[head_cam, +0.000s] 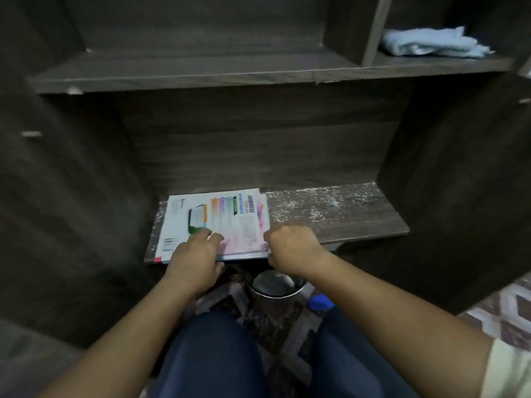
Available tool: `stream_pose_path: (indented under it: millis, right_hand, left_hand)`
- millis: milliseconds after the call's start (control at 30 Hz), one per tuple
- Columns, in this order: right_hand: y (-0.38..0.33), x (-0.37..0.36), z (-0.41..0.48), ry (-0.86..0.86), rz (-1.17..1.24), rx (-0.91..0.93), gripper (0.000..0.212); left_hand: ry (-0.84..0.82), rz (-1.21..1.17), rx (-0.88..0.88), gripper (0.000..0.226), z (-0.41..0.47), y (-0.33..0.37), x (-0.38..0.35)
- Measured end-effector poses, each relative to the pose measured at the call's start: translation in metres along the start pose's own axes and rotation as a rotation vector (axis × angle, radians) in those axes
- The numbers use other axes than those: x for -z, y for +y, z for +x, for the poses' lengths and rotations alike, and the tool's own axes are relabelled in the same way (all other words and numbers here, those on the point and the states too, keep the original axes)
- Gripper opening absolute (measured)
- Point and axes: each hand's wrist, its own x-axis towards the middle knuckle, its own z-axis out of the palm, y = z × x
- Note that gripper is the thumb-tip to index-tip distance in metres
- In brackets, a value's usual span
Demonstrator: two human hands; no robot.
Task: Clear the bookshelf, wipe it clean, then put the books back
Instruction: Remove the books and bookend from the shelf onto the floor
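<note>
The book [218,216] lies flat on the left of the dusty lower shelf [330,208], its near edge overhanging. The left hand [195,254] has its grip clamped on that edge, fingers on the cover and thumb beneath. The right hand [290,248] curls round the right near corner, its grip apparently clamped there too, probably to lift the book clear before wiping. A blue cloth [431,43] waits on the upper right shelf.

I see the books [215,222] lying flat on the left part of the lower shelf [330,214]. My left hand [195,254] grips their front edge and my right hand [290,242] their front right corner. A folded cloth [431,43] lies on the upper shelf [431,64], far right. A metal pot [275,284] stands on the floor below the books.
</note>
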Motion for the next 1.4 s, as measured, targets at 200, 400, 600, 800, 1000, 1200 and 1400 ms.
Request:
stream_pose_path:
  millis: [200, 400, 600, 800, 1000, 1200, 1400]
  right_hand:
    - [-0.014, -0.047, 0.047, -0.089, -0.03, 0.083, 0.062]
    - [-0.012, -0.068, 0.071, -0.205, -0.037, 0.107, 0.101]
    - [-0.007, -0.085, 0.078, -0.159, -0.072, 0.166, 0.065]
    - [-0.006, -0.07, 0.083, -0.198, -0.011, 0.187, 0.065]
    - [0.0, -0.04, 0.091, -0.124, 0.053, 0.207, 0.044]
    - [-0.01, -0.035, 0.1, 0.07, -0.165, 0.203, 0.044]
    - [-0.001, -0.001, 0.106, 0.381, -0.074, 0.181, 0.046]
  left_hand:
    - [-0.079, 0.013, 0.045, 0.056, 0.012, -0.03, -0.022]
    - [-0.142, 0.023, 0.028, 0.06, 0.031, -0.039, -0.037]
    - [-0.073, 0.14, 0.053, 0.055, 0.04, -0.041, -0.054]
    - [-0.013, 0.08, 0.042, 0.053, 0.053, -0.049, -0.056]
    - [0.074, 0.01, 0.065, 0.056, 0.053, -0.063, -0.051]
    - [0.251, 0.085, 0.052, 0.055, 0.059, -0.068, -0.055]
    - [0.561, 0.082, 0.008, 0.046, 0.07, -0.06, -0.009]
